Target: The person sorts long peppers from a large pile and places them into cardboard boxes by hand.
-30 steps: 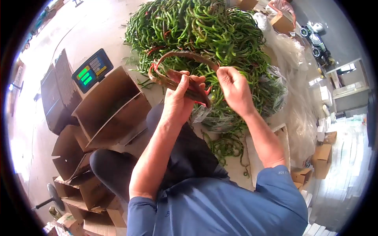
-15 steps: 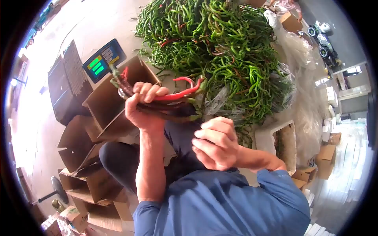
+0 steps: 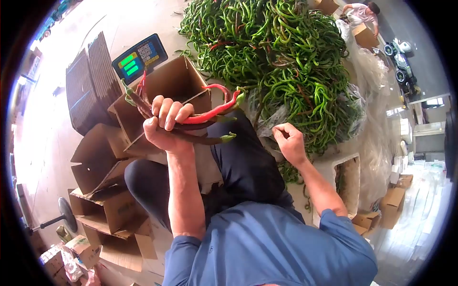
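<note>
My left hand (image 3: 168,125) is wrapped around a bunch of long chili peppers (image 3: 210,114), some bright red and some dark brownish, with green stem ends. They stick out on both sides of the fist, above the near flaps of an open cardboard box (image 3: 188,81). My right hand (image 3: 290,142) is closed, thumb and fingers together, at the near edge of a big heap of green chili peppers (image 3: 267,52). What it may hold is hidden. Clear plastic film (image 3: 276,117) lies against the heap near that hand.
A scale display (image 3: 140,58) with green digits stands behind the box. Flattened cartons (image 3: 93,86) lean to the left, above open boxes (image 3: 102,157). On the right are a white foam box (image 3: 355,164), plastic sheeting (image 3: 377,95) and another person (image 3: 361,14) at the back.
My right hand has moved right and forward, away from the held peppers toward the heap. My left hand keeps its grip on the bunch. The view has shifted slightly.
</note>
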A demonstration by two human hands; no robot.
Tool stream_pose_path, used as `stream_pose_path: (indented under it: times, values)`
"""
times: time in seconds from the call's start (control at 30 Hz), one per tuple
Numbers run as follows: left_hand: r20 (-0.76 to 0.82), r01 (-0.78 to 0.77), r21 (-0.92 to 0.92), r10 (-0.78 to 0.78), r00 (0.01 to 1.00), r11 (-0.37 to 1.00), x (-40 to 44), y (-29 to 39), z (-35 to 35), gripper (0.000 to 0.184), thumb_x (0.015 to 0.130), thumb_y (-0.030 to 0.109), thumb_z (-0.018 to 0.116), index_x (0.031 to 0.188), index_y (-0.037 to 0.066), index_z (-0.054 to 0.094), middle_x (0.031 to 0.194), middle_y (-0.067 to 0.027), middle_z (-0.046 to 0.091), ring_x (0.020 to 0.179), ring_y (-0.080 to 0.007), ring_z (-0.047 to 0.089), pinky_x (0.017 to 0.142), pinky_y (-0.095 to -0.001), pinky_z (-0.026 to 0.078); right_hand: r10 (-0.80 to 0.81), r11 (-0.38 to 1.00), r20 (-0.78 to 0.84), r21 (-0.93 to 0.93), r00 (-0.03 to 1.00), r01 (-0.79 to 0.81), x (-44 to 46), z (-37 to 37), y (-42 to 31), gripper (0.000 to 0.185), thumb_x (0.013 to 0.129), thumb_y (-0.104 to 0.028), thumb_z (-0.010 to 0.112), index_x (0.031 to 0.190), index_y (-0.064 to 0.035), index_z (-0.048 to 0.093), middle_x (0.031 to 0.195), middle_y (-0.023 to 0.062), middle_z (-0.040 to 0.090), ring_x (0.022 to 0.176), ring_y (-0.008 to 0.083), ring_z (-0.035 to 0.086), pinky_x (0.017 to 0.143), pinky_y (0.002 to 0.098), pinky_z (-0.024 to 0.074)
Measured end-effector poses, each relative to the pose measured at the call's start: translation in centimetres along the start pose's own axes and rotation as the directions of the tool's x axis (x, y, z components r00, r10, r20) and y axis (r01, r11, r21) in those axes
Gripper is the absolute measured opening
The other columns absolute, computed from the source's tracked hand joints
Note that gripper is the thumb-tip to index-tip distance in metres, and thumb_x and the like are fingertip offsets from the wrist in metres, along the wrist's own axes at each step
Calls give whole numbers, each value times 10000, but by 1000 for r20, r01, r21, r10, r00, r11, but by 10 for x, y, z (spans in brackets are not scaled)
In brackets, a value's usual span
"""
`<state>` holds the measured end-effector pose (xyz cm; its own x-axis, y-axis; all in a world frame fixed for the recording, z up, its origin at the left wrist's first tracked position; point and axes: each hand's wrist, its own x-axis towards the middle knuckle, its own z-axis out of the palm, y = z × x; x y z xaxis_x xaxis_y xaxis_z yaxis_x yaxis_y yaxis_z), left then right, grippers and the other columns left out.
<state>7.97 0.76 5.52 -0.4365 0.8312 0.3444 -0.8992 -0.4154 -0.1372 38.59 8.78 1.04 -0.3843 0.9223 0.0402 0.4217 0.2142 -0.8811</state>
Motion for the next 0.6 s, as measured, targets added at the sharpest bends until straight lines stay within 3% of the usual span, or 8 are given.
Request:
stream_pose_path:
  times: [0.17, 0.27, 0.3, 0.4, 0.47, 0.6]
  values:
    - [-1, 21, -11, -21, 1000, 1000, 1, -2, -9, 227, 791, 42, 663, 820, 141, 461, 632, 71, 459, 570, -59, 492, 699, -256, 407, -10, 1000, 33, 15, 999, 9, 4, 2, 0, 45, 934, -42, 676, 930, 3, 675, 805, -11, 625, 731, 54, 562, 666, 221, 471]
    - [0, 35, -18, -35, 999, 999, 0, -6, -13, 225, 790, 53, 662, 821, 141, 457, 640, 67, 464, 571, -63, 493, 704, -263, 411, -121, 990, 39, 71, 992, 118, 10, -1, -34, 58, 935, -47, 678, 933, 11, 673, 862, 16, 641, 770, 56, 575, 685, 222, 474]
    - [5, 43, 0, -43, 999, 999, 0, -7, -14, 222, 791, 58, 660, 824, 140, 456, 641, 64, 463, 572, -67, 495, 706, -267, 412, -219, 976, 45, -3, 975, 219, 14, -3, -49, 66, 899, -22, 707, 952, 6, 679, 897, 57, 642, 776, 124, 610, 696, 245, 491]
    - [15, 70, 46, -70, 997, 996, -1, -12, -17, 204, 785, 85, 645, 835, 137, 455, 641, 56, 455, 573, -83, 492, 709, -285, 417, -660, 716, 0, -303, 751, 629, 22, 2, -91, 173, 829, -11, 762, 985, -11, 688, 935, 82, 640, 838, 230, 630, 747, 313, 513]
    - [20, 89, 72, -91, 996, 993, -1, -14, -20, 185, 771, 123, 623, 845, 136, 454, 640, 49, 442, 568, -101, 479, 707, -305, 420, -804, 499, 88, -440, 588, 747, 28, 6, -121, 302, 758, -30, 806, 1038, -25, 692, 996, 92, 635, 929, 312, 616, 823, 389, 506]
    - [-61, 110, 200, -99, 993, 974, -6, -30, -10, 187, 765, 116, 591, 861, 133, 432, 674, 21, 469, 650, -140, 526, 747, -345, 435, -748, 441, 287, -460, 599, 771, 34, 30, -152, 382, 746, -120, 803, 1094, -14, 688, 1044, 82, 630, 1072, 290, 586, 921, 421, 452]
